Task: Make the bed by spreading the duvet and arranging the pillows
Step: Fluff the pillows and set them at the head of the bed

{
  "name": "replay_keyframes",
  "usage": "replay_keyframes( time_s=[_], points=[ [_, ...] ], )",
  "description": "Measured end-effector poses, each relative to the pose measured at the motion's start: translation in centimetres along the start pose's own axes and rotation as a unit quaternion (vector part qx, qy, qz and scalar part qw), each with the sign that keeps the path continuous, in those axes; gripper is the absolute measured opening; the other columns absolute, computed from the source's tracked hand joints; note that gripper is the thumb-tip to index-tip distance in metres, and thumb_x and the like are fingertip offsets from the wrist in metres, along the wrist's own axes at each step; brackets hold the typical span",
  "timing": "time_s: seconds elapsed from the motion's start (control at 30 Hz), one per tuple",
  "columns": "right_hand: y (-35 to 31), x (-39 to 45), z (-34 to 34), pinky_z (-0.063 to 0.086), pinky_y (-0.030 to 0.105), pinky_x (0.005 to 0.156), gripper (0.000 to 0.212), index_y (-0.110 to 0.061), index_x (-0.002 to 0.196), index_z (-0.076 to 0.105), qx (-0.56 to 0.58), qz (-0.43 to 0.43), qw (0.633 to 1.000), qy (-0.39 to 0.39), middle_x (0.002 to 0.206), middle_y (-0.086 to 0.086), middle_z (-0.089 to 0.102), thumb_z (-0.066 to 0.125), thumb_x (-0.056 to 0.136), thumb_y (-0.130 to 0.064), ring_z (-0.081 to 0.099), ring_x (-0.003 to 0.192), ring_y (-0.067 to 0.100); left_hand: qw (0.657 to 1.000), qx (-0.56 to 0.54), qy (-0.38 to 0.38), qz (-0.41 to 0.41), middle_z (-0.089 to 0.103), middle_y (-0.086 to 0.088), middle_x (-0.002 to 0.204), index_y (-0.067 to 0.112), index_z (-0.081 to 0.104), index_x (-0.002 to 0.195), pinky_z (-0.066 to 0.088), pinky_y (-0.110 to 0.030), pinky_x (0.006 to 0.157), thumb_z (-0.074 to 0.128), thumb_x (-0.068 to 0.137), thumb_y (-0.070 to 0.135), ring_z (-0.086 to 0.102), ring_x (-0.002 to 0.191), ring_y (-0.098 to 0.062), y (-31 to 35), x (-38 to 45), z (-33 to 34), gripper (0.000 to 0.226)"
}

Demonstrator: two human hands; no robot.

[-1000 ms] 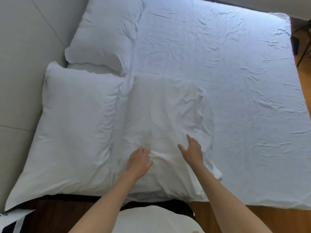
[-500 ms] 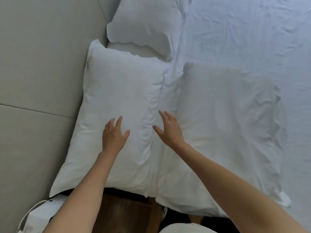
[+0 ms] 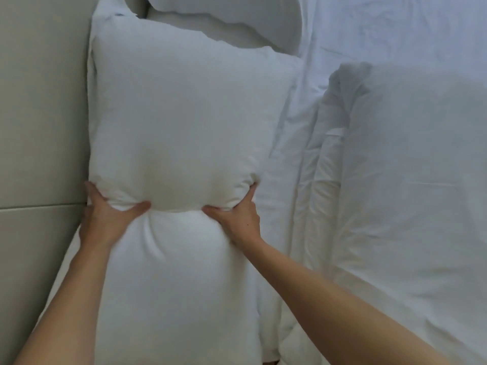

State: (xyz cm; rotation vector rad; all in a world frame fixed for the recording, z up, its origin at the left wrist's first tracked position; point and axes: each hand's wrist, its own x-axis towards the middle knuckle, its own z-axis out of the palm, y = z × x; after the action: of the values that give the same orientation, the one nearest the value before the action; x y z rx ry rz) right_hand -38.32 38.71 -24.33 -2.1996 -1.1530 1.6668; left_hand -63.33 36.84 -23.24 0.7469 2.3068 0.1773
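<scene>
The pillow (image 3: 174, 122) lies against the headboard (image 3: 39, 114); the left hand (image 3: 105, 219) and right hand (image 3: 237, 219) grip it from both sides, thumbs pressed into the front, other fingers probably behind it.

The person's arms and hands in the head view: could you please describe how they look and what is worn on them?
Both forearms are bare up to the frame edge, with no sleeves visible. The left hand and right hand wear no gloves, rings, watch or bracelets.
</scene>
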Motion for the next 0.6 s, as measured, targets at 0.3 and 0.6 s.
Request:
replay_keyframes(
  time_s=[0.3, 0.6],
  points=[
    [-1.8, -0.6, -2.5, 0.044, 0.029, 0.080, 0.105, -0.027, 0.152, 0.009, 0.029, -0.030, 0.998, -0.040, 0.127, 0.001, 0.059, 0.078, 0.073, -0.032, 0.057, 0.108, 0.023, 0.995, -0.075, 0.051, 0.051, 0.054, -0.015, 0.131, 0.011, 0.043, 0.133, 0.042, -0.043, 0.094, 0.083, 0.070, 0.029, 0.053, 0.116, -0.036, 1.6, -3.0, -0.9, 0.077],
    [-6.4, -9.2, -10.6, 0.051, 0.023, 0.071, 0.050, -0.017, 0.118, 0.055, 0.193, -0.088, 0.974, -0.085, 0.103, -0.004, 0.067, 0.069, 0.070, -0.013, 0.064, 0.092, 0.014, 0.972, -0.164, 0.129, 0.107, 0.060, -0.015, 0.124, 0.002, 0.055, 0.125, 0.040, -0.025, 0.083, 0.081, 0.073, 0.012, 0.055, 0.102, -0.016, 7.4, -14.3, -6.8, 0.058]
  ],
)
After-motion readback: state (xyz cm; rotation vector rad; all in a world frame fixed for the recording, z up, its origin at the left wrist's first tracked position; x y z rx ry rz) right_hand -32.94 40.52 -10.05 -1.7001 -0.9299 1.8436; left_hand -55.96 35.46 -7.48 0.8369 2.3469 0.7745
